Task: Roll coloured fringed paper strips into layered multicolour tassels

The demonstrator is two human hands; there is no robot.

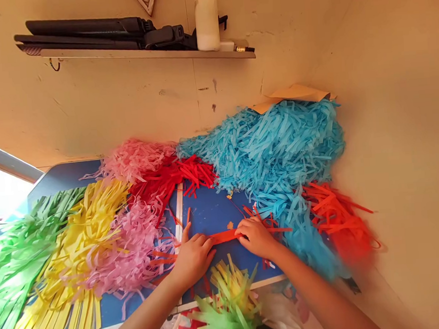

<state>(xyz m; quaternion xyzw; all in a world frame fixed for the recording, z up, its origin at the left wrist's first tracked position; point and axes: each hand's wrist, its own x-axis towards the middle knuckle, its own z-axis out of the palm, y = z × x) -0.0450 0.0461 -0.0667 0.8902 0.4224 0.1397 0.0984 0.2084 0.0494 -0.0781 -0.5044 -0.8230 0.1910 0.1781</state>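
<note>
My left hand (193, 256) and my right hand (255, 237) rest on a blue table (211, 212), both pinching the same orange paper strip (224, 236) stretched between them. The left hand's fingers curl over the strip's left end. At the strip's right end the right hand's fingers are bunched. Loose orange strips lie around the right hand. A tuft of yellow and green paper fringe (229, 304) sits just in front of my forearms.
Piles of shredded paper ring the hands: green (11, 254), yellow (84, 229), pink (128, 251), red (168, 178), a big blue heap (278, 150) and orange (339, 216). A wall shelf (140, 54) carries a white bottle (206, 17) and dark tools.
</note>
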